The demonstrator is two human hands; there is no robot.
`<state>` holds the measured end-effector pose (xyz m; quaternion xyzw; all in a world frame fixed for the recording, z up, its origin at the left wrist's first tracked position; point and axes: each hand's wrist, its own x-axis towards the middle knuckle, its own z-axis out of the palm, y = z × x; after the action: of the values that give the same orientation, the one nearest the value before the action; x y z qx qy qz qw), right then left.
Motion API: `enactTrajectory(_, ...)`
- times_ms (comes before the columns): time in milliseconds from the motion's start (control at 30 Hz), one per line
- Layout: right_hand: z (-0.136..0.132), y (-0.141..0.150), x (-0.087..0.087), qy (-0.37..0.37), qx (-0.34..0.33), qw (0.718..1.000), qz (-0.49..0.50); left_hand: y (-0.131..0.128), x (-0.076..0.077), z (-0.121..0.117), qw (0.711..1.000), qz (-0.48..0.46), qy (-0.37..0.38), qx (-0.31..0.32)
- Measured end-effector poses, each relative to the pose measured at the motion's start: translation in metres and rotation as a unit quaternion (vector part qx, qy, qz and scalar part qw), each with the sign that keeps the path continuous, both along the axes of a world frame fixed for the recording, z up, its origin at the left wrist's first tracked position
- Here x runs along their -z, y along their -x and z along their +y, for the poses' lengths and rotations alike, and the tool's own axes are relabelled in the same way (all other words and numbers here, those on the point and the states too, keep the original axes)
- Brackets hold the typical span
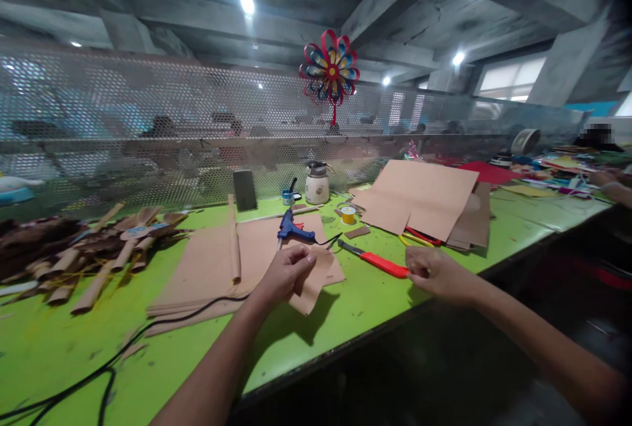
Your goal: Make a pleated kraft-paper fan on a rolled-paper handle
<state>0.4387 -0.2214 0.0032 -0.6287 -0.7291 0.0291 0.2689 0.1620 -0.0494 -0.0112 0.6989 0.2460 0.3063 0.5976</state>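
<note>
My left hand [291, 271] pinches a small piece of brown kraft paper [312, 284] between thumb and fingers, over the green table's front part. My right hand [432, 272] is closed at the handle end of a red utility knife [388, 264]. The knife's dark blade points left and away from me, toward the paper piece. Whether the knife rests on the table I cannot tell. Just beyond my left hand, a blue glue gun [295, 228] lies on a stack of brown paper sheets [197, 265]. A rolled paper tube [234, 241] is on the stack too.
Bundled paper stems [123, 241] lie at the left, and a black cord [162, 322] crosses the table. Larger brown sheets [419, 192] lean at the right, beyond a yellow spool [348, 215]. A white jar [316, 186] stands before the perforated metal screen [123, 103]. Another person's arm [615, 189] shows far right.
</note>
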Motion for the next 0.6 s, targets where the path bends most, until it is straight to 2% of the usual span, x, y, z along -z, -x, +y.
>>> enactTrajectory(100,-0.014,-0.002,-0.002,0.017,0.015,1.0,0.017,-0.001,-0.001,-0.002,1.0,-0.001,-0.002,0.006)
enactTrajectory(167,-0.007,0.009,-0.003,0.023,0.034,0.998,0.052,0.0,-0.002,-0.003,1.0,0.001,-0.004,0.009)
enactTrajectory(300,0.034,0.05,0.003,-0.037,0.075,0.977,0.195,0.001,-0.001,-0.003,1.0,-0.002,-0.014,0.002)
enactTrajectory(333,0.046,0.062,0.006,-0.044,0.065,0.962,0.262,0.001,0.0,-0.002,1.0,-0.005,-0.017,-0.001)
enactTrajectory(367,0.058,0.073,0.009,-0.017,0.033,0.94,0.34,0.001,0.001,-0.001,1.0,-0.008,-0.02,-0.005)
enactTrajectory(467,0.087,0.105,0.018,0.028,-0.022,0.914,0.405,0.0,0.005,0.004,0.999,-0.018,-0.026,-0.016)
enactTrajectory(600,0.107,0.127,0.025,-0.004,-0.016,0.882,0.47,-0.004,0.006,0.009,0.999,-0.032,-0.009,-0.021)
